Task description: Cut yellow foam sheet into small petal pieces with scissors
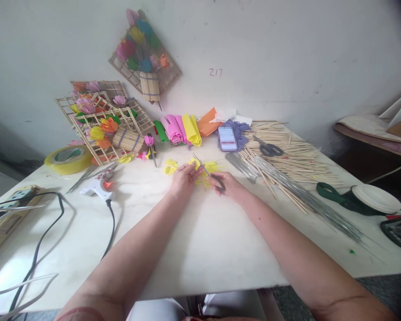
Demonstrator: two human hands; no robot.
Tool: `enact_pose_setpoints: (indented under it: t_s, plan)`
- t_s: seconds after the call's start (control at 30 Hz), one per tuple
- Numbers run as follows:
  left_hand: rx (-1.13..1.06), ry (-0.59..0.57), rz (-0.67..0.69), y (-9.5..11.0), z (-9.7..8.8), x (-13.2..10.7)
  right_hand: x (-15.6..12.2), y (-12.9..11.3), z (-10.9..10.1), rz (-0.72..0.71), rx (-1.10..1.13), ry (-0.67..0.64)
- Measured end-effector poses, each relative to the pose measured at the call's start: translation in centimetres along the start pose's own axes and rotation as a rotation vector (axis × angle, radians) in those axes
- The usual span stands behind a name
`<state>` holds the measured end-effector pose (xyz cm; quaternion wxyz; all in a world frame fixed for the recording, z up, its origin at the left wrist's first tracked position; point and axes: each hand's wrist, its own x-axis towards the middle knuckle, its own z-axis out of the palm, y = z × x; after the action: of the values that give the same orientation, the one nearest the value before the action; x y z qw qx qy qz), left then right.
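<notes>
In my right hand is a pair of scissors with dark handles, its blades pointing up and left toward my other hand. My left hand pinches a small piece of yellow paper close to the blades. Whether the blades are cutting into it is too small to tell. Cut yellow scraps lie on the table just beyond and under the hands. A few yellow petal shapes rest left of my left hand.
A white glue gun with a black cord, a roll of yellow tape and flower-decorated stick frames are at left. Rolled coloured paper lies behind. To the right are wooden sticks, metal wires and other scissors.
</notes>
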<state>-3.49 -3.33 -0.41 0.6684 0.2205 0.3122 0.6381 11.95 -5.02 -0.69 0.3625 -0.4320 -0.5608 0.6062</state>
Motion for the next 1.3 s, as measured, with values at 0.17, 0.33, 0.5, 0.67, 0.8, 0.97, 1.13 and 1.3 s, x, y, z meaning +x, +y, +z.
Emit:
enact_pose_setpoints:
  t_s: [0.17,0.33,0.5,0.67,0.8,0.97,1.13,1.3]
  plan:
    - [0.019,-0.009,-0.010,-0.06,-0.11,0.03,-0.19,-0.29,-0.08,0.013,0.015,0.004]
    - [0.025,-0.009,-0.019,0.01,0.02,-0.08,-0.31,-0.55,-0.19,0.016,0.044,-0.010]
    - [0.034,-0.011,-0.013,-0.05,-0.03,-0.03,-0.14,-0.41,-0.30,0.008,0.034,-0.011]
    - [0.017,-0.015,-0.003,-0.20,-0.26,0.17,-0.24,-0.47,-0.20,-0.019,0.033,-0.008]
    - [0.007,-0.016,-0.001,-0.20,-0.33,0.20,-0.44,-0.63,-0.11,-0.023,0.017,-0.010]
    - [0.010,-0.009,0.003,-0.13,-0.27,0.13,-0.43,-0.64,-0.12,-0.028,-0.003,-0.012]
    - [0.013,0.001,0.011,-0.16,-0.23,0.13,-0.49,-0.76,-0.10,-0.051,-0.028,-0.013]
    - [0.014,0.001,0.008,-0.14,-0.21,0.12,-0.59,-0.82,-0.12,-0.057,-0.034,-0.022]
